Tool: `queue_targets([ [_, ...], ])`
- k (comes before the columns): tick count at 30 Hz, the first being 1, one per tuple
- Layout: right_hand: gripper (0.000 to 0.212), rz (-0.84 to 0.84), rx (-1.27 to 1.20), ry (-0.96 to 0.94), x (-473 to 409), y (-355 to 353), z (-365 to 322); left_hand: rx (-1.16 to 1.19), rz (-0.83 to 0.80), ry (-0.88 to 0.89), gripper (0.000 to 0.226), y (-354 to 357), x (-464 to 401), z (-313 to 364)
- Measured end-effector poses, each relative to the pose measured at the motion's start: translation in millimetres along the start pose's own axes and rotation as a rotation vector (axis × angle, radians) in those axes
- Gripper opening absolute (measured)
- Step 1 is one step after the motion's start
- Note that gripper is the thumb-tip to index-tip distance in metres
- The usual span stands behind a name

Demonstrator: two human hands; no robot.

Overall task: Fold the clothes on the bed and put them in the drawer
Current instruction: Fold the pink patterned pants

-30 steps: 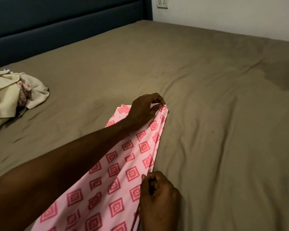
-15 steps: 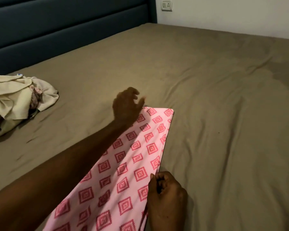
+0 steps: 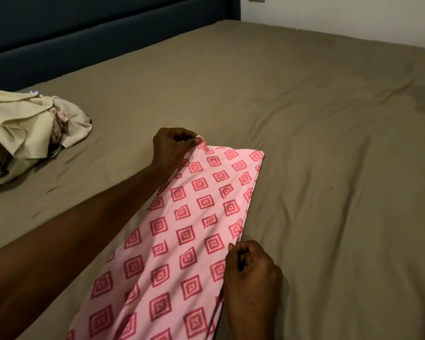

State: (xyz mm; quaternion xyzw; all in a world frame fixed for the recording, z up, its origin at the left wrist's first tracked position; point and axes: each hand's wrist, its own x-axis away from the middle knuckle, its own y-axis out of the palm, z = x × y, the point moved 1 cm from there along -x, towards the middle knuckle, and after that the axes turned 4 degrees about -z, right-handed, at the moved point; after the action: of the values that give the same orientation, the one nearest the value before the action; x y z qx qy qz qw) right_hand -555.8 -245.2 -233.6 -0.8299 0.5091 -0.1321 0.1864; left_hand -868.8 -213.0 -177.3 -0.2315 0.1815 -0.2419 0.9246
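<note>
While the pink patterned garment (image 3: 182, 236) is lying as a long folded strip from the middle of the frame down to the lower edge, on the brown bed (image 3: 329, 168), the main risk is that the layers are slipping out of line. The fabric looks thin and smooth, so a pull from one end alone is likely to be dragging the top layer off the one beneath and skewing the right-hand edge. Because the far left corner is lifting slightly, a fold made now is likely to be trapping a crease there. A pile of beige clothes (image 3: 22, 133) is waiting unfolded at the upper left of the frame, and no drawer is showing.

The left hand (image 3: 174, 146) is reaching across the strip with the forearm lying over its left side, and its curled fingers are pinching the far left corner. The right hand (image 3: 250, 273), at the lower middle of the frame, is sitting knuckles up with fingers curled, pinching the right-hand edge of the garment against the bed.
</note>
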Motion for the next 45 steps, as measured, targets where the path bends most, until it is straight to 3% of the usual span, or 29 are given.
queue_targets([
  [5,0.016,0.028,0.012,-0.004,0,0,3,-0.004,-0.036,-0.145,0.013,8,-8,-24],
  [9,0.019,0.022,-0.025,0.011,-1,1,1,0.014,-0.060,-0.164,0.017,7,-11,-32],
  [14,0.025,0.039,-0.021,0.011,-5,0,3,0.165,-0.130,-0.288,0.043,-9,6,-27],
  [19,0.023,0.110,0.007,-0.021,-5,2,0,0.208,-0.123,-0.376,0.050,-66,97,-27],
  [26,0.031,0.144,0.093,-0.061,0,2,-10,0.248,-0.423,-0.558,0.034,-155,217,-25],
  [31,0.025,0.162,0.142,-0.074,4,4,-10,0.325,-0.488,-0.552,0.032,-188,258,-32],
  [35,0.021,0.158,0.139,-0.065,8,3,-14,0.532,-0.338,-0.536,0.018,-196,271,-44],
  [37,0.019,0.149,0.129,-0.059,14,2,-16,0.588,-0.315,-0.553,0.024,-202,273,-46],
  [45,0.017,0.116,0.084,-0.091,21,-1,-14,0.297,-0.531,-0.470,0.038,-212,275,-40],
])
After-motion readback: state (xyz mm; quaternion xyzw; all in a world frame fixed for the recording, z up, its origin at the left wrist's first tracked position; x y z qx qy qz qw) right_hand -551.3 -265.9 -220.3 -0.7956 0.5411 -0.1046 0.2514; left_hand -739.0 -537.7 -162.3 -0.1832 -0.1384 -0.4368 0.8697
